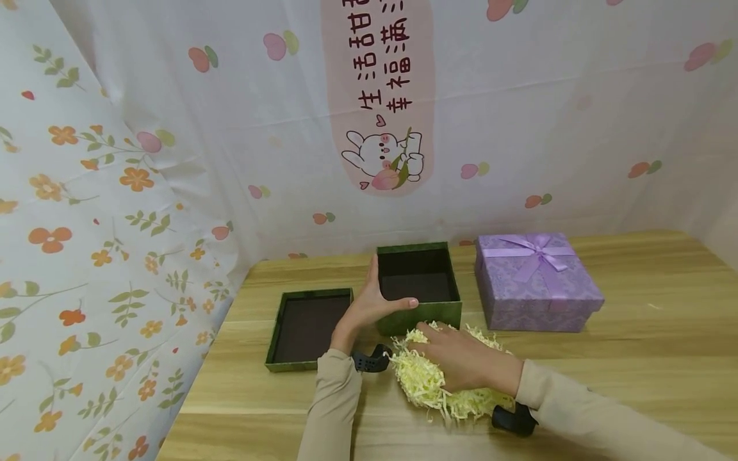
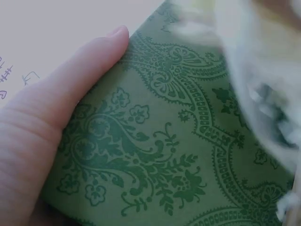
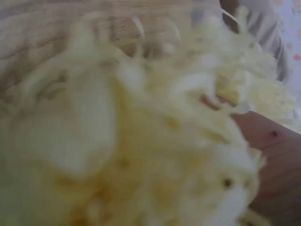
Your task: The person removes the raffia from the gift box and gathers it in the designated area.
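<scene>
A green patterned box [image 1: 419,315] with a dark inside stands open-topped on the table. My left hand [image 1: 375,304] holds its near left corner, the thumb [image 2: 101,56] along the front rim and a finger up the left side. A large pile of pale yellow shredded paper [image 1: 421,381] lies in front of the box. From above, my right hand [image 1: 469,358] grips into that pile, its fingertips hidden among the strands. Blurred shredded paper [image 3: 155,141] fills most of the right wrist view.
Left of the box lies a shallow green lid [image 1: 340,291], inside up. A purple gift box [image 1: 533,314] with a ribbon bow stands to the right. Behind the wooden table [image 1: 230,410] hangs a printed curtain [image 1: 259,160].
</scene>
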`<action>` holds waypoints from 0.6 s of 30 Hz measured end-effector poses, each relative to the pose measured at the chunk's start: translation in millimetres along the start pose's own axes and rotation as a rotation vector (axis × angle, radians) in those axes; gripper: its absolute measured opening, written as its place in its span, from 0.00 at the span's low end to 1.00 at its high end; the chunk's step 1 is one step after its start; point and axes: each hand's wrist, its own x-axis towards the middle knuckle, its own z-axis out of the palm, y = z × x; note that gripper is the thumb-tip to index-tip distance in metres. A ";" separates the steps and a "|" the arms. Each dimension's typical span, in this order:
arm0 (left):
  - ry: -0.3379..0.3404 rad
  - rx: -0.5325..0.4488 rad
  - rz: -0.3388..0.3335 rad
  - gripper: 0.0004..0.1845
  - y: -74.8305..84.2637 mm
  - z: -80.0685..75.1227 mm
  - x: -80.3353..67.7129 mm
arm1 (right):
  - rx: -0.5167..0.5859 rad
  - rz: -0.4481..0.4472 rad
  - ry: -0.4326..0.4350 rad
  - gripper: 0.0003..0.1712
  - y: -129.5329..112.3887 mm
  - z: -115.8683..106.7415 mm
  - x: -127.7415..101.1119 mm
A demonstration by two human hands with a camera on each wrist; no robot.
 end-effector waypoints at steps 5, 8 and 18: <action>-0.003 0.009 0.003 0.67 0.2 -1.0 -1.1 | -0.027 0.006 -0.091 0.44 -7.1 7.4 2.7; -0.004 0.013 0.000 0.67 0.5 -1.8 -1.6 | -0.038 -0.005 -0.080 0.44 -8.6 8.7 3.7; -0.002 0.007 0.002 0.68 1.8 -1.7 -1.7 | 0.022 -0.083 0.031 0.47 -9.9 9.3 4.0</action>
